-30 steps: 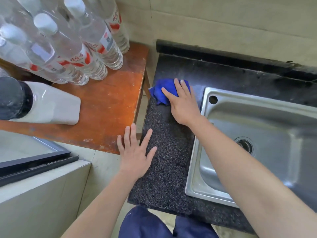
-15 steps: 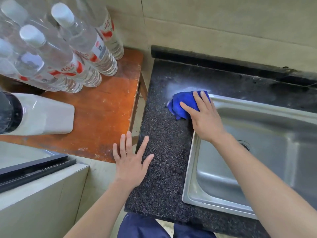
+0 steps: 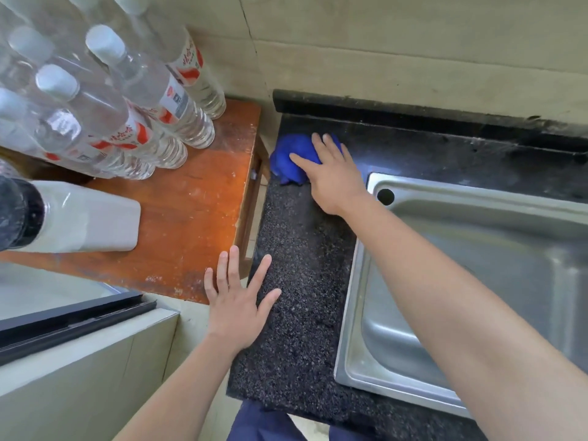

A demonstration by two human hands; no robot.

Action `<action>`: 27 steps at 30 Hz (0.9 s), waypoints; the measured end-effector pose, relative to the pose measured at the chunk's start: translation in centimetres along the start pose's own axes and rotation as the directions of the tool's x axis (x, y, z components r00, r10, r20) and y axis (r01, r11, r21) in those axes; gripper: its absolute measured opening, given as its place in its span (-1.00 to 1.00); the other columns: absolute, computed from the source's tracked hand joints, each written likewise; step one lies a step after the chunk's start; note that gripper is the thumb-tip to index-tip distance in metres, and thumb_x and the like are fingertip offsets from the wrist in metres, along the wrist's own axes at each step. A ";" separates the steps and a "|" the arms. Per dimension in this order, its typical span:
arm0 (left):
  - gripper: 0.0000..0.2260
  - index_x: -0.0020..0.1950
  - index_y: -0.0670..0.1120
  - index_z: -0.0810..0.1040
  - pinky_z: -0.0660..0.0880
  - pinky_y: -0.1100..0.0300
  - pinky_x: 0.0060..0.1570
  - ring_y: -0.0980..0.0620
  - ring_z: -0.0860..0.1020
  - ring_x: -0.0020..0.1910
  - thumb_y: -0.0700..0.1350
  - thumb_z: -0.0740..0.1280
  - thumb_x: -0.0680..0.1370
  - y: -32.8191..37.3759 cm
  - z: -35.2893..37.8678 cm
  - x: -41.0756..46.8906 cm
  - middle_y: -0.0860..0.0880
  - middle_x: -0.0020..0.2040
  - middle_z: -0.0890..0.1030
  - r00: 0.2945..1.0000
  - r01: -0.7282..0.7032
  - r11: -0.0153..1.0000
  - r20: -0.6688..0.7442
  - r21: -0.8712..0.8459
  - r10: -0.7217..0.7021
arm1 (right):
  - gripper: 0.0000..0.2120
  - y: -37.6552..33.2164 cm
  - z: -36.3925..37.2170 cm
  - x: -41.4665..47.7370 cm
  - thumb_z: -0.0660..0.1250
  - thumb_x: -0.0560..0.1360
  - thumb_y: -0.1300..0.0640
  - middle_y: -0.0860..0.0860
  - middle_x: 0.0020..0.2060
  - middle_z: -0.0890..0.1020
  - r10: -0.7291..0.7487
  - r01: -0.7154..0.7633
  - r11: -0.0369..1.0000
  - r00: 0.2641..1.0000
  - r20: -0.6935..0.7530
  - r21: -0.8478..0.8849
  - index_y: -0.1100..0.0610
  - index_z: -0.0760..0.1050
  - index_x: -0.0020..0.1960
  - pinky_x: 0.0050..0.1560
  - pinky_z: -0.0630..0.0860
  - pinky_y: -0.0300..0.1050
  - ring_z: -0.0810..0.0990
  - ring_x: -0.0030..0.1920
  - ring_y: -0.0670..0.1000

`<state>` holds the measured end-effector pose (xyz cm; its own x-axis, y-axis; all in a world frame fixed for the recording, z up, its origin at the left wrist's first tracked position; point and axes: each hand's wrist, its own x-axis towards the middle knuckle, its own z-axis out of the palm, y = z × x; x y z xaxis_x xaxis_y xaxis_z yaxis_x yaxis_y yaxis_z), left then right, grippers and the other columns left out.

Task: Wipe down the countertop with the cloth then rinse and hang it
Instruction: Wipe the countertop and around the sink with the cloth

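Pressing flat on the blue cloth (image 3: 289,157), the right hand (image 3: 334,173) is seen with fingers straight and close together, nothing pinched. The cloth is bunched under the fingers at the far left corner of the dark speckled surface (image 3: 302,281), just short of the black raised back edge (image 3: 413,113) and well left of the sink's overflow hole (image 3: 385,196). Part of the cloth is hidden by the hand.

The left hand (image 3: 237,300) is held palm down with fingers spread at the near left edge of the same surface. Its thumb and forefinger are placed over the stone, its outer fingers past the edge. Whether it bears weight cannot be told.

A steel sink (image 3: 351,313) is set into the surface to the right; the right forearm is stretched across its near left corner.

Left of the stone, a worn wooden surface (image 3: 191,218) is noted, apart by a narrow gap. Clear capped bottles (image 3: 143,90) with red-and-white labels are grouped on it, and a white container (image 3: 86,218) with a dark top is placed nearer. Pale wall tiles (image 3: 413,43) are seen behind.
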<state>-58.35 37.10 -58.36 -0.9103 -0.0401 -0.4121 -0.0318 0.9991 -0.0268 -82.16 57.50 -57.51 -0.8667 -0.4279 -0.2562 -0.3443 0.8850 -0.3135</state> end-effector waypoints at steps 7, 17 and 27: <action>-0.42 0.59 0.24 0.08 0.00 -0.34 0.42 -0.23 -0.16 0.58 0.38 -0.08 0.59 0.1 -0.9 0.3 -0.20 0.61 -0.16 1.000 -0.014 0.999 -0.002 -0.033 0.013 | -0.54 8.9 -1.7 -7.2 0.09 0.67 0.04 0.16 0.60 0.05 0.279 -0.275 0.958 0.960 -0.030 0.079 -0.17 0.20 0.56 0.56 -0.06 0.07 -0.02 0.59 0.20; -0.11 0.61 0.21 0.02 -0.15 -0.37 0.46 -0.23 -0.23 0.59 0.63 -0.02 0.37 -1.5 -4.2 7.5 -0.25 0.61 -0.16 0.951 -0.286 0.956 -0.104 0.060 0.291 | -0.42 1.5 0.0 -0.6 0.14 0.61 0.07 0.25 0.59 0.01 0.568 -0.569 0.821 0.809 -0.151 0.038 -0.08 0.07 0.61 0.54 -0.07 0.20 -0.03 0.58 0.25; -0.12 0.61 0.18 0.06 -0.12 -0.41 0.44 -0.26 -0.23 0.58 0.60 -0.01 0.39 -2.0 -4.2 7.8 -0.27 0.61 -0.11 0.942 -0.329 0.944 -0.077 -0.013 0.327 | -0.41 -6.6 -0.2 5.4 0.19 0.59 0.15 0.17 0.60 0.03 0.253 -0.254 0.967 0.966 -0.045 -0.015 -0.08 0.14 0.59 0.56 -0.03 0.15 -0.02 0.59 0.20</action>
<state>-67.09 34.83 -57.69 -0.8993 0.2901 -0.3272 0.2642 0.9567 0.1219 -84.67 49.32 -56.62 -0.9409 -0.1811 -0.2863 -0.1180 0.9674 -0.2240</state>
